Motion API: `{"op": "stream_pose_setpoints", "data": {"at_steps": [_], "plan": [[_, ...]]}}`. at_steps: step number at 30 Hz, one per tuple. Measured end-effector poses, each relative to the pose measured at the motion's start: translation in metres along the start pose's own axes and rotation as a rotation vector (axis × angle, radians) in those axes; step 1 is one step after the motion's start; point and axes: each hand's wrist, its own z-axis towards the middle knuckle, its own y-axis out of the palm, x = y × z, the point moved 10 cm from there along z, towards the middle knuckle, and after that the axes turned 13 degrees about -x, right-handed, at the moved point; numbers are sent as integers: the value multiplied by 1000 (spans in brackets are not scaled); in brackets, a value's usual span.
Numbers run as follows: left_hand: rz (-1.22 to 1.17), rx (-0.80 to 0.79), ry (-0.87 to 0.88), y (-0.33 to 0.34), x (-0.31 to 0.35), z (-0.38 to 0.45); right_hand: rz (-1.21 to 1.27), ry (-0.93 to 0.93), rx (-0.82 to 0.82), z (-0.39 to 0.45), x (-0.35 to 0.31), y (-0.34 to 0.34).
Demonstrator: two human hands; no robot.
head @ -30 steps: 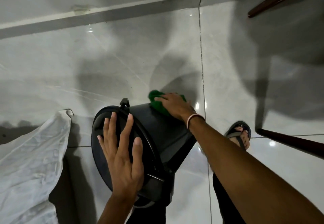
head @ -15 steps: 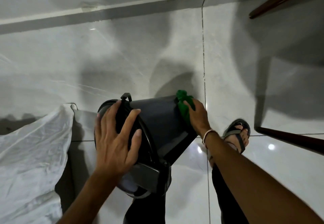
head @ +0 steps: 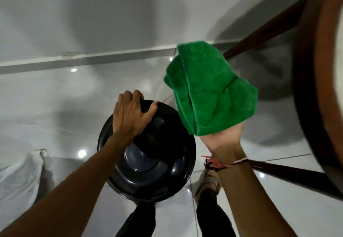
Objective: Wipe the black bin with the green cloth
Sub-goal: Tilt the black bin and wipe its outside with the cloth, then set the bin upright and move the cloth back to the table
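Observation:
The black bin [head: 163,162] stands upright on the tiled floor, seen from above, its round glossy lid facing me. My left hand [head: 130,115] rests on the far left of the lid, fingers curled over its rim. My right hand [head: 225,137] is raised to the right of the bin, palm towards me, holding the folded green cloth [head: 209,88]. The cloth stands up over the fingers and hides them. It is off the bin, held in the air.
A dark wooden round table [head: 319,80] with slanting legs [head: 289,174] crowds the right side. A white plastic sheet [head: 20,173] lies on the floor at the left. A wall skirting [head: 92,60] runs behind. My sandalled foot [head: 209,181] stands right of the bin.
The bin went from tilted on its side to upright. My right hand lifted the green cloth off the bin's wall into the air. My left hand shifted to the lid's far rim.

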Motion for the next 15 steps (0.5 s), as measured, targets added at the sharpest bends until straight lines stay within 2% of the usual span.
{"op": "stream_pose_setpoints", "data": {"at_steps": [5,9,13,15], "plan": [[-58,34,-85,-13,14,43,95,13,31,-11,-32,26],[8,10,10,-28,41,57,101,-47,7,-36,-70,52],[38,121,229,-72,110,28,-107,-368,-66,-72,-164,89],[32,190,346,-104,160,4,-406,-600,-62,-98,-228,112]]}}
